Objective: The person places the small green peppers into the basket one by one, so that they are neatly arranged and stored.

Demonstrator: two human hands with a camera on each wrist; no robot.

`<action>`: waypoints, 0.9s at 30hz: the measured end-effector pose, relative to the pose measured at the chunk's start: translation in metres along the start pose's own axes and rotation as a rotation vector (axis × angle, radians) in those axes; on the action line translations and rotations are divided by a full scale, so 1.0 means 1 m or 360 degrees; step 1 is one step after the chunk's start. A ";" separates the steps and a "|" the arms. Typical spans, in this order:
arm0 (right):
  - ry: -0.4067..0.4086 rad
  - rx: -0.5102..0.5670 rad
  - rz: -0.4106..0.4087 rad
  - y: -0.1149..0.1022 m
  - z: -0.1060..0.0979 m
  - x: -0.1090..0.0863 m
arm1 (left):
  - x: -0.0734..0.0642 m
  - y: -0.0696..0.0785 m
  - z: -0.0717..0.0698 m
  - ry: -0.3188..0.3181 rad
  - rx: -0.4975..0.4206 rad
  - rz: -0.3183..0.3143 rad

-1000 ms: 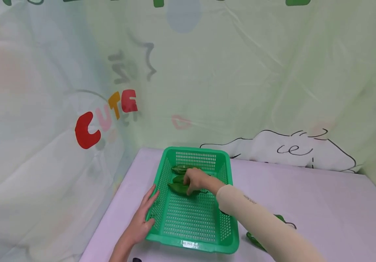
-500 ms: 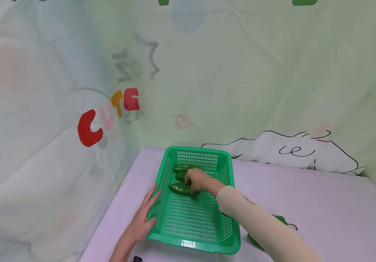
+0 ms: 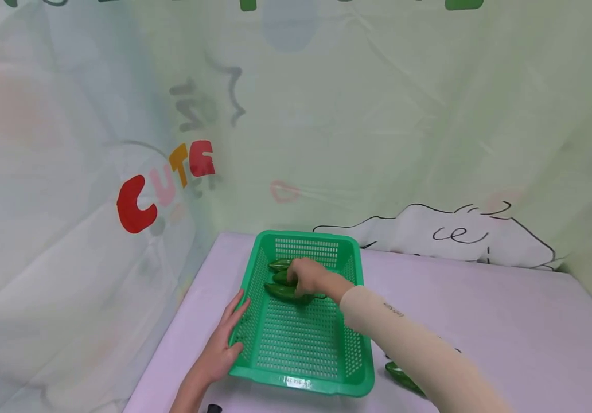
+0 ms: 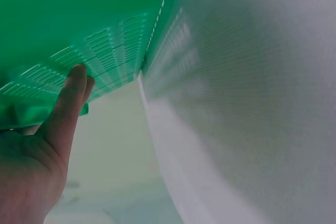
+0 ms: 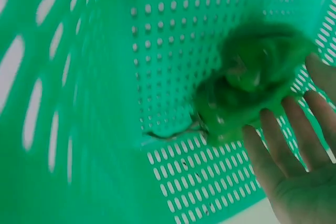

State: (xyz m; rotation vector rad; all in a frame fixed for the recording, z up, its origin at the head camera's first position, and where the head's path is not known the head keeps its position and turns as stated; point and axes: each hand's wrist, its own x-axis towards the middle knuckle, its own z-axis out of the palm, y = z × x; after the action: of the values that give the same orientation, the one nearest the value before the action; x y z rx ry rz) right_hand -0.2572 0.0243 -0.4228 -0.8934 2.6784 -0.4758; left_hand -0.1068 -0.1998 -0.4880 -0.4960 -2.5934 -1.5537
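Observation:
A green perforated plastic basket stands on the table with green peppers in its far half. The rearmost pepper and the middle pepper lie side by side; the front pepper is nearest me, its stem pointing right. My right hand reaches in over them, fingertips at the front pepper. In the right wrist view its fingers look extended beside the blurred peppers, partly hiding them. My left hand rests on the basket's left rim; the left wrist view shows straight fingers against its outer wall.
On the pale tablecloth, right of the basket, lies another green pepper, partly hidden by my right sleeve. A small black object sits at the near edge. Printed cloth hangs behind and at the left.
The front pepper shifts slightly away from me as my right hand moves over it. My left hand stays on the rim. The right sleeve now covers more of the peppers on the table.

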 end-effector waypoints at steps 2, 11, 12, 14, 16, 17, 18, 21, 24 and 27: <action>-0.0035 0.0009 0.0012 -0.002 -0.006 -0.003 | 0.000 0.000 0.000 -0.0001 -0.0001 -0.0003; -0.0128 0.0051 -0.0001 -0.011 -0.037 -0.020 | 0.000 0.001 0.000 0.0003 0.0027 0.0006; -0.0127 0.0050 -0.0016 -0.010 -0.039 -0.022 | 0.000 0.001 0.000 0.0002 0.0026 0.0006; -0.0111 0.0049 -0.0045 -0.009 -0.045 -0.028 | 0.000 0.001 0.000 -0.0001 0.0029 0.0005; -0.0081 0.0069 -0.0083 -0.007 -0.050 -0.035 | 0.000 0.002 0.000 -0.0003 0.0032 0.0002; -0.0056 0.0082 -0.0110 -0.005 -0.052 -0.038 | 0.000 0.002 0.000 -0.0002 0.0030 0.0006; -0.0029 0.0109 -0.0128 -0.003 -0.055 -0.042 | 0.000 0.002 0.000 -0.0001 0.0030 0.0009; 0.0055 0.0196 -0.0174 0.005 -0.061 -0.055 | 0.001 0.002 -0.001 0.0004 0.0023 0.0019; 0.0135 0.0305 -0.0190 0.015 -0.065 -0.068 | 0.001 0.001 -0.001 0.0003 0.0009 0.0031; 0.0208 0.0388 -0.0174 0.028 -0.067 -0.082 | 0.000 0.001 -0.001 -0.0001 -0.0003 0.0039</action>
State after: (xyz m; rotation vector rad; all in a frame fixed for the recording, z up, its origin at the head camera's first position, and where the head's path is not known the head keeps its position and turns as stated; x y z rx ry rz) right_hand -0.2330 0.1106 -0.3599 -0.9680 2.6177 -0.8928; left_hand -0.1067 -0.1999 -0.4871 -0.5267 -2.5767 -1.5488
